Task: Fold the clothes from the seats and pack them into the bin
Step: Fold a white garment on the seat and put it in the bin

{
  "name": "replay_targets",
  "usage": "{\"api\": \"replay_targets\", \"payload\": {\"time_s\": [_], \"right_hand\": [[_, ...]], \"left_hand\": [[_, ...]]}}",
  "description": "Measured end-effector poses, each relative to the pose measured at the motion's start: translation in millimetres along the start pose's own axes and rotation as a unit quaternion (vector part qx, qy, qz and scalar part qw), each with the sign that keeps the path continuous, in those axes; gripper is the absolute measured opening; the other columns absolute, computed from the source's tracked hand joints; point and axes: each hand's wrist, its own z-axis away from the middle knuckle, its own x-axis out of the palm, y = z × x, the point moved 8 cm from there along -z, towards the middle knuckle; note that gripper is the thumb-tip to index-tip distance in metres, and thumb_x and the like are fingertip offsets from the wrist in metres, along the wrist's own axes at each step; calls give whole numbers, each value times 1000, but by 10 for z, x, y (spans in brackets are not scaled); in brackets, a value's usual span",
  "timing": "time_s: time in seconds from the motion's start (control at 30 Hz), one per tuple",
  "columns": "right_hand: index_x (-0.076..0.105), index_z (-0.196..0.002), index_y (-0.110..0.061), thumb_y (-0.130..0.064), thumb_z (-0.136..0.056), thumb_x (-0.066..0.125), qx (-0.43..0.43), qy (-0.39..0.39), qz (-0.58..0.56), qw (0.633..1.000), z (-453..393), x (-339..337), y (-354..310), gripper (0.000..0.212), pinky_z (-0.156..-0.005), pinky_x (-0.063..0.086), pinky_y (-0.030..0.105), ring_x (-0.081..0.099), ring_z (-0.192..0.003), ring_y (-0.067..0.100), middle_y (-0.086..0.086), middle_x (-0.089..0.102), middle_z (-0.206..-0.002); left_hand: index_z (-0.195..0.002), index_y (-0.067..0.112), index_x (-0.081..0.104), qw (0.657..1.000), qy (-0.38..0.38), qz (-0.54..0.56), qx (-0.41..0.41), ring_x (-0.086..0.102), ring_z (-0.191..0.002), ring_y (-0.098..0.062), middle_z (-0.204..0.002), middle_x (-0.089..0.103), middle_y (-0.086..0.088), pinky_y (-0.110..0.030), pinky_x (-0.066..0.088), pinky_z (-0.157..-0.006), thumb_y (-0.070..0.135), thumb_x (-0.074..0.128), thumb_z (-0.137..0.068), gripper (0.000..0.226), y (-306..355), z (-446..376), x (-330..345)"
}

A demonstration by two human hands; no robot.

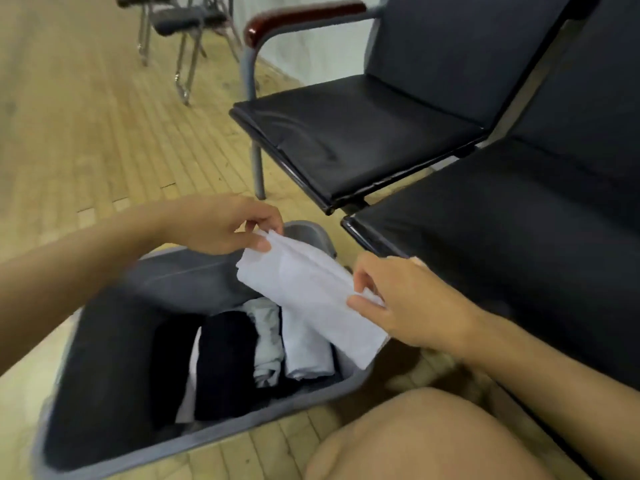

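Observation:
A folded white garment [308, 292] hangs tilted over the right side of the grey bin [104, 355] on the floor. My left hand [228, 226] pinches its upper corner. My right hand [405, 299] pinches its lower right edge. Inside the bin stand several folded clothes side by side: a dark one [225, 365], a light grey one [266, 344] and a white one [306, 351]. The two black padded seats [353, 140] beside the bin hold no clothes.
The near seat [519, 230] runs along the right, close to my right arm. My bare knee [426, 441] is at the bottom. A metal armrest [301, 19] tops the far seat. Folding chairs [183, 26] stand far back on the wooden floor [86, 133].

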Motion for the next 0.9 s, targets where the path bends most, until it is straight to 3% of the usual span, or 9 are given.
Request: {"api": "replay_targets", "payload": {"time_s": [0.1, 0.17, 0.23, 0.33, 0.53, 0.6, 0.67, 0.8, 0.9], "right_hand": [[36, -112, -37, -41, -103, 54, -94, -49, 20, 994, -215, 545, -506, 21, -90, 39, 43, 50, -89, 16, -16, 40, -82], [36, -125, -39, -39, -104, 54, -129, -99, 20, 986, -385, 863, -738, 28, -92, 42, 43, 47, -80, 11, -16, 39, -82], [37, -134, -47, -39, -104, 54, -136, -156, -19, 978, -590, 1094, -851, 35, -81, 47, 36, 48, -72, 6, -10, 51, -81], [40, -133, -56, -40, -104, 55, -142, -211, -72, 964, -895, 1399, -889, 35, -67, 53, 36, 61, -72, 18, 3, 63, -83], [58, -135, -47, -41, -101, 63, -145, -266, -203, 931, -1430, 2073, -1291, 35, -78, 51, 25, 61, -82, 6, -10, 65, -90], [45, -152, -43, -47, -100, 65, -146, -360, -180, 904, -1463, 2416, -1535, 56, -95, 54, 33, 67, -103, 12, -7, 72, -115], [34, -160, -38, -55, -99, 62, -159, -413, -94, 892, -1429, 2631, -1604, 68, -100, 54, 42, 65, -112, 23, 2, 68, -130], [38, -158, -38, -54, -102, 56, -179, -336, 6, 925, -1468, 2382, -1264, 61, -97, 53, 43, 60, -123, 29, 4, 65, -138], [41, -156, -38, -51, -105, 53, -188, -285, 39, 939, -1377, 2047, -1020, 54, -101, 49, 45, 57, -127, 24, -1, 67, -133]], "left_hand": [[-105, 46, 60, 997, -54, -10, -62, 58, -93, -1, -98, 64, 23, -17, 43, -78, 22, 61, -104, 24, -411, 226, 210], [-101, 52, 60, 993, -84, -2, -84, 61, -94, -2, -100, 66, 24, -21, 47, -80, 22, 61, -104, 30, -620, 332, 365], [-101, 52, 59, 989, -103, -1, -105, 60, -96, 0, -104, 64, 23, -19, 44, -78, 20, 60, -105, 32, -835, 411, 482], [-103, 49, 58, 984, -123, 0, -132, 58, -99, 1, -107, 62, 23, -22, 44, -82, 17, 59, -105, 32, -1163, 521, 586], [-122, 39, 64, 959, -193, -64, -200, 51, -113, -13, -117, 61, 17, -36, 45, -101, 27, 59, -106, 21, -1808, 793, 815], [-127, 41, 64, 946, -202, -126, -219, 39, -120, -18, -127, 56, 14, -37, 39, -104, 36, 62, -103, 24, -1993, 858, 903], [-132, 40, 62, 944, -194, -139, -226, 35, -128, -20, -136, 51, 10, -31, 31, -100, 37, 67, -100, 33, -2091, 848, 970], [-136, 30, 59, 961, -156, -157, -169, 44, -126, -22, -136, 52, 5, -16, 15, -81, 27, 66, -100, 37, -1936, 603, 983], [-132, 34, 61, 974, -131, -158, -95, 48, -123, -18, -130, 54, 9, -13, 16, -82, 36, 66, -99, 34, -1634, 411, 977]]}}
